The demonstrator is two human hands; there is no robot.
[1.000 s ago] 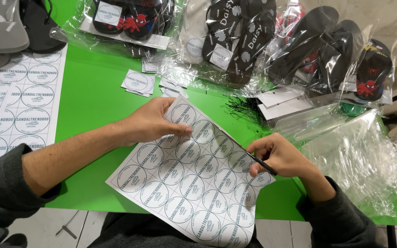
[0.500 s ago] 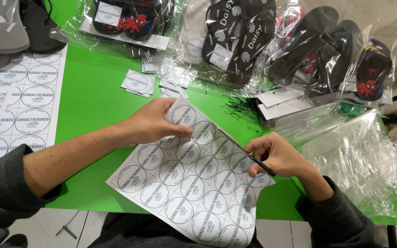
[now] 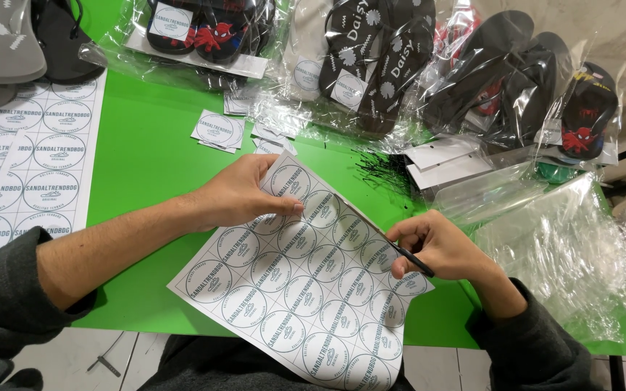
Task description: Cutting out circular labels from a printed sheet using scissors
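The left hand [image 3: 244, 192] presses down on a white sheet of round labels [image 3: 306, 286], with its thumb and fingers pinching the top edge of the paper. The right hand [image 3: 436, 246] is curled tight around a thin black tool [image 3: 407, 257], and most of that tool is hidden inside the fist, so it is hard to tell if it is scissors or a knife. The tip of the tool touches the right edge of the sheet. The sheet lies tilted on the near edge of the green table [image 3: 146, 152], and its bottom corner hangs off the table and is cut off by the picture. The labels on it are grey rings in neat rows inside thin square lines. Just past the left hand lie a few small cut squares [image 3: 217, 130], each with one round label. At the far left are more label sheets [image 3: 27, 166], flat and partly out of view. Along the back of the table sit dark sandals in clear bags [image 3: 371, 61], and some bags carry a round white label. The shiny plastic makes the sandals hard to see. A grey sandal [image 3: 1, 40] lies at the top left corner, cut off. To the right lies a pile of empty clear bags [image 3: 566, 253], all crinkled and see-through
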